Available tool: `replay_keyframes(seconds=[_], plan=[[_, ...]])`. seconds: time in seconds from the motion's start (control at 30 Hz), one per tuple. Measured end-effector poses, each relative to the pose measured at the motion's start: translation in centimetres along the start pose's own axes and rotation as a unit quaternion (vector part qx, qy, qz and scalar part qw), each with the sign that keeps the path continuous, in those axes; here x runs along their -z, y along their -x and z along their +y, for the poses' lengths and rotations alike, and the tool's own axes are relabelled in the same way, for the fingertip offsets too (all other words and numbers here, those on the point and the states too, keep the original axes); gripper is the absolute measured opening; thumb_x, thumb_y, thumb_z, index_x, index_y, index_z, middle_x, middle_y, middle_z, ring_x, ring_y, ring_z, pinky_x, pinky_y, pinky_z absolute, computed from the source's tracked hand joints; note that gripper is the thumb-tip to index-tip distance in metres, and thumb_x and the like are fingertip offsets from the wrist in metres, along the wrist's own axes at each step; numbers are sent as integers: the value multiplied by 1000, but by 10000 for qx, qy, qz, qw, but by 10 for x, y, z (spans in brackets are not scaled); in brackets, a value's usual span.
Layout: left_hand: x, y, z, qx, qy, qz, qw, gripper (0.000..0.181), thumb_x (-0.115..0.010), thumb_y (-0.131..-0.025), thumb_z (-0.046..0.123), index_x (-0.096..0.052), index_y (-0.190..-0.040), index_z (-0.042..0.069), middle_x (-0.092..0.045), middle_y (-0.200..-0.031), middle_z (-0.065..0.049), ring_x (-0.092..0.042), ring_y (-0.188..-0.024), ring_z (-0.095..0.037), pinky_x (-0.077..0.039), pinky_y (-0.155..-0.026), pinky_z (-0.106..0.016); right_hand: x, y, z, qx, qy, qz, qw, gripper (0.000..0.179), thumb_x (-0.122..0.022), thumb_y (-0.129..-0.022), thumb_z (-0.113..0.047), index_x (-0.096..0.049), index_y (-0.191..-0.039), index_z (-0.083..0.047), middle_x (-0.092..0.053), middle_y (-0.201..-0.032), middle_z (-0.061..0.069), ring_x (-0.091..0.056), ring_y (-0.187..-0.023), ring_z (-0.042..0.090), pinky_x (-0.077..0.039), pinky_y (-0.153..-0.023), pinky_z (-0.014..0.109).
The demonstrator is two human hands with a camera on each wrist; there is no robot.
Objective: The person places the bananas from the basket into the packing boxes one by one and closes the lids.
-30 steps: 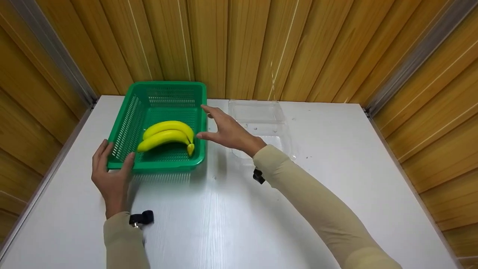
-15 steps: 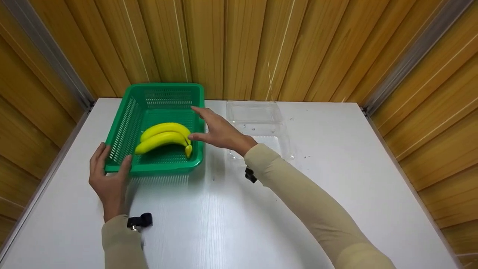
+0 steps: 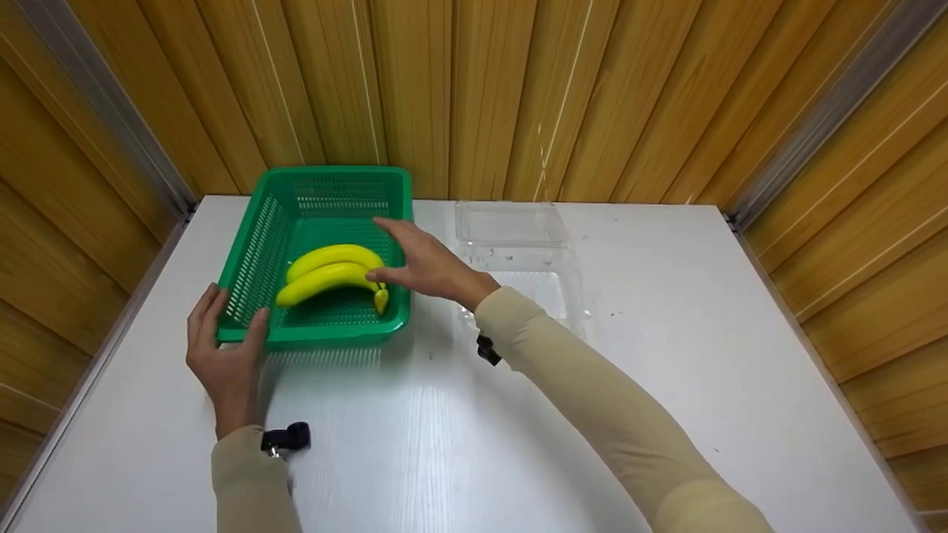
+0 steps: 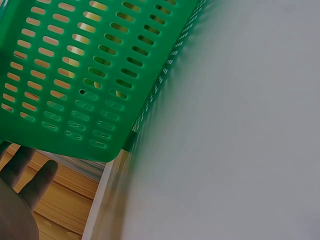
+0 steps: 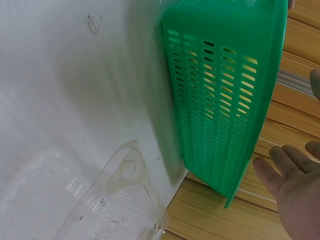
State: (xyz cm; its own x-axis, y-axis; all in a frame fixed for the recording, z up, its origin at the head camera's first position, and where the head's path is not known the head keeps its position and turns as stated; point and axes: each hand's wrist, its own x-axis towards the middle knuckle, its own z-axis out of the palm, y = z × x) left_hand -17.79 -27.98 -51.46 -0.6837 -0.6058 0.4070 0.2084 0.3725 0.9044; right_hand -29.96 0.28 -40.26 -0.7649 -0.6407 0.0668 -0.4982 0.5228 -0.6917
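Observation:
A green plastic basket (image 3: 337, 337) stands at the table's back left, with a small bunch of yellow bananas (image 3: 326, 285) in it, stem end to the right. My left hand (image 3: 226, 355) is at its front-left corner, fingers straight along the left side and thumb over the front rim. My right hand (image 3: 426, 259) reaches over the basket's right rim with fingers and thumb spread. In the head view its thumb overlaps the stem end of the bananas. The right wrist view shows the fingers (image 5: 270, 177) beyond the basket's rim, with nothing between them.
An unlidded clear plastic clamshell box (image 3: 511, 226) lies right of the basket, behind my right forearm, its lid folded back. Wood-look panel walls (image 3: 489, 89) rise behind and beside the white table (image 3: 370, 459).
My right hand has moved left from the basket's right rim to over its inside, toward the bananas' stem end. The left hand stays at the corner.

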Motion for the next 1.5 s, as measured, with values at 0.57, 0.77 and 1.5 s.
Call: replay_keyframes(seconds=[0.57, 0.77, 1.5], plan=[[2, -3, -10, -27, -57, 4, 10000, 61, -84, -92, 12, -62, -150, 11, -51, -158, 5, -42, -148, -12, -37, -120, -29, -19, -13, -2, 118, 76, -39, 9999, 83, -76, -100, -40, -35, -166, -12, -38, -168, 8, -39, -151, 23, -33, -124, 40], [2, -2, -7, 14, -47, 20, 10000, 60, -83, -94, 14, -62, -150, 9, -51, -159, 3, -42, -148, -12, -37, -120, -29, -26, -17, -4, 95, 215, -58, 9997, 83, -77, -99, -42, -37, -166, -13, -40, -166, 6, -41, -149, 19, -33, -123, 33], [5, -4, -8, 35, -72, -35, 10000, 65, -84, -93, 17, -59, -154, 19, -51, -158, 8, -42, -148, -10, -38, -119, -29, -46, -30, -4, -95, 367, -36, 9993, 80, -76, -99, -42, -38, -165, -14, -47, -158, 5, -50, -129, 16, -40, -117, 31]])
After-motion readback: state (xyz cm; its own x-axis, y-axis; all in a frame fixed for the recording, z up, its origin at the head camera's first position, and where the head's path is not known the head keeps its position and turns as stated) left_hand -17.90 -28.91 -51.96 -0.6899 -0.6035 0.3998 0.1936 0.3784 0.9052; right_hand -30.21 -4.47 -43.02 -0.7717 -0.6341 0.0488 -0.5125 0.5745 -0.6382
